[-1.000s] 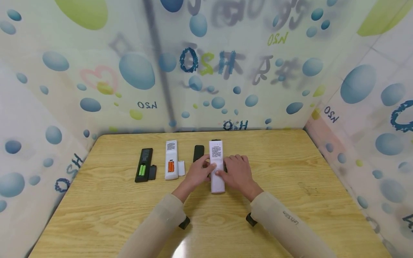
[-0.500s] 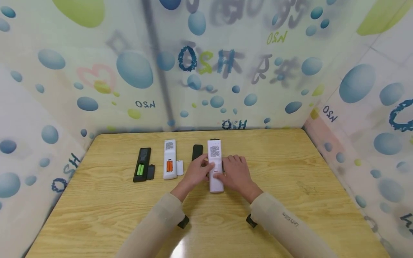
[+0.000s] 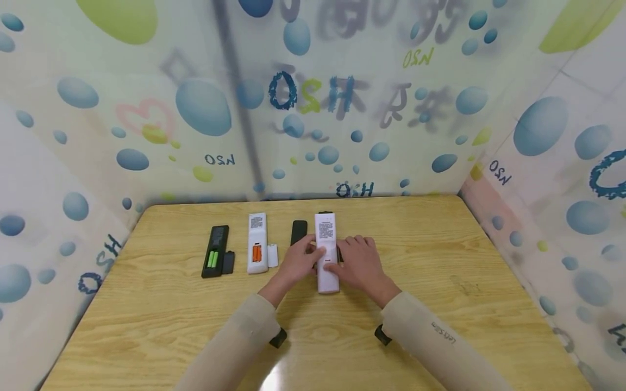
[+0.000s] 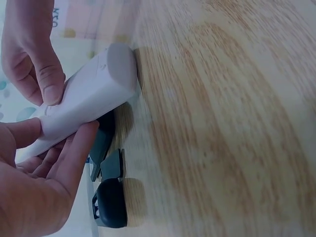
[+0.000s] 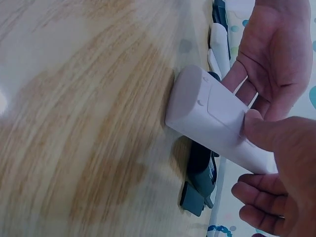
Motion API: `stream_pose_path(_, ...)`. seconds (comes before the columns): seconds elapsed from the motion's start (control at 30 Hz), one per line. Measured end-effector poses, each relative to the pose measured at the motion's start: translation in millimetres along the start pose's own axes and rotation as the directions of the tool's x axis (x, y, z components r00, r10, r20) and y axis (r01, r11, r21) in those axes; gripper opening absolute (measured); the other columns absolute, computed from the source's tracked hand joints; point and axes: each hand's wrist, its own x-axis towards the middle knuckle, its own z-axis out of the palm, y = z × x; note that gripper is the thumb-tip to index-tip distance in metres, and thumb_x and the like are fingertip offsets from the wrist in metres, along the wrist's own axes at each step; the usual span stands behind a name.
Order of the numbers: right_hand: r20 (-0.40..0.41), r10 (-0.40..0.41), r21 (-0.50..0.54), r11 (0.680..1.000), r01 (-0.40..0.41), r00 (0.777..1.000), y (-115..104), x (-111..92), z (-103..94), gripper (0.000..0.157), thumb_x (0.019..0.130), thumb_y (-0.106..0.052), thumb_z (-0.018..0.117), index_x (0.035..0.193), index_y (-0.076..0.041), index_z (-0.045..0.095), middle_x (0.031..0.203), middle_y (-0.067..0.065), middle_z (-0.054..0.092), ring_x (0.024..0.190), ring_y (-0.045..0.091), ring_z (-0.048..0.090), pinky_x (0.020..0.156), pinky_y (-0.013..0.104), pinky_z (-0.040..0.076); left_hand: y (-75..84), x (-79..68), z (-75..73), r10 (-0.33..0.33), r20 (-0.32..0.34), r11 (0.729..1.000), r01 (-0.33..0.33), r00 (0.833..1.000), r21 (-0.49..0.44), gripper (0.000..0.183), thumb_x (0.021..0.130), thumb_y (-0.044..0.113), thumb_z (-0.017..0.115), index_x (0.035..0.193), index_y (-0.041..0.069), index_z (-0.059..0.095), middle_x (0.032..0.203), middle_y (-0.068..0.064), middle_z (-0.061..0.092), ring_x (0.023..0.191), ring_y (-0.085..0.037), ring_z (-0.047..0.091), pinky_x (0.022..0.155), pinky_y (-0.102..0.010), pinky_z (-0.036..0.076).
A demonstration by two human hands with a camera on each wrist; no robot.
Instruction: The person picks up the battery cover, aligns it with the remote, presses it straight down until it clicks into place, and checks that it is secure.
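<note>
In the head view, a light-brown wood-grain table fills the lower half, before a pale wall sheet printed with blue and green drops and mirrored lettering. At left lies a slim black plastic remote whose open compartment holds two green batteries; a small black cover lies beside it. Right of these, a slim white plastic remote bears two orange batteries in its compartment, a white cover alongside. Near the centre, a broad, pale lilac-white remote is between the left hand, which grips it, and the right hand, which also grips it. In the left wrist view, its smooth, blunt end is at upper left, the left thumb on its face and fingers underneath. In the right wrist view, the right thumb presses its flat, seamed back panel, right of centre.
</note>
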Motion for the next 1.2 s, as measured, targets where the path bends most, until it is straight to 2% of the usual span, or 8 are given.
stream_pose_path(0.2, 0.01, 0.003, 0.029, 1.0, -0.003, 1.0, 3.4, 1.3, -2.5, 0.063, 0.088, -0.062, 0.059, 0.13, -0.015, 0.06, 0.121, 0.006, 0.065, 0.114, 0.027, 0.054, 0.103, 0.047, 0.037, -1.5, 2.7, -0.7, 0.002, 0.006, 1.0, -0.002, 1.0, -0.003, 0.038, 0.1, 0.029, 0.055, 0.137, 0.019, 0.051, 0.11, -0.011, 0.061, 0.086, -0.019, 0.062, 0.071, -0.039, 0.059)
stream_pose_path(0.4, -0.017, -0.007, 0.038, 0.999, 0.007, 1.0, 9.7, -0.1, -6.6, 0.057, 0.089, -0.061, 0.059, 0.127, -0.018, 0.063, 0.12, 0.005, 0.066, 0.113, 0.026, 0.055, 0.101, 0.047, 0.038, -0.9, 5.6, -0.2, 0.001, 0.004, 1.0, -0.001, 1.0, -0.029, 0.039, 0.1, 0.029, 0.055, 0.138, 0.018, 0.05, 0.113, -0.012, 0.062, 0.088, -0.02, 0.063, 0.072, -0.04, 0.059)
stream_pose_path(0.63, -0.019, 0.019, 0.044, 0.999, -0.018, 1.0, 23.3, -3.1, -9.8, 0.054, 0.09, -0.06, 0.058, 0.123, -0.018, 0.065, 0.119, 0.004, 0.067, 0.117, 0.027, 0.054, 0.102, 0.049, 0.038, 4.1, 9.9, 5.8, -0.004, -0.007, 0.999, 0.003, 1.0, -0.041, 0.04, 0.1, 0.029, 0.056, 0.137, 0.015, 0.051, 0.114, -0.013, 0.063, 0.086, -0.019, 0.065, 0.073, -0.04, 0.06)
stream_pose_path(0.83, -0.045, 0.048, 0.057, 0.997, -0.046, 0.998, 44.2, -10.0, -14.2, 0.05, 0.091, -0.056, 0.06, 0.119, -0.016, 0.066, 0.108, 0.003, 0.068, 0.112, 0.028, 0.055, 0.1, 0.051, 0.038, 13.3, 19.0, 20.2, -0.002, 0.011, 0.999, 0.003, 1.0, -0.044, 0.041, 0.101, 0.029, 0.054, 0.138, 0.012, 0.05, 0.114, -0.012, 0.063, 0.087, -0.019, 0.065, 0.073, -0.04, 0.059)
stream_pose_path(1.0, -0.053, 0.07, 0.055, 0.996, -0.067, 0.996, 64.5, -16.8, -17.3, 0.05, 0.091, -0.056, 0.06, 0.119, -0.015, 0.066, 0.107, 0.004, 0.068, 0.111, 0.03, 0.055, 0.1, 0.053, 0.038, 20.4, 28.0, 33.4, 0.013, 0.022, 0.998, -0.011, 1.0, -0.066, 0.04, 0.101, 0.028, 0.054, 0.137, 0.01, 0.051, 0.112, -0.013, 0.064, 0.085, -0.019, 0.065, 0.073, -0.041, 0.06)
stream_pose_path(1.2, -0.056, 0.101, 0.04, 0.994, -0.099, 0.993, 85.0, -23.2, -22.9, 0.051, 0.091, -0.055, 0.06, 0.118, -0.013, 0.067, 0.103, 0.005, 0.068, 0.109, 0.031, 0.055, 0.098, 0.054, 0.038, 29.8, 37.1, 50.3, 0.016, 0.04, 0.999, -0.015, 0.999, -0.032, 0.04, 0.101, 0.03, 0.054, 0.136, 0.012, 0.052, 0.11, -0.012, 0.065, 0.082, -0.018, 0.066, 0.072, -0.04, 0.06)
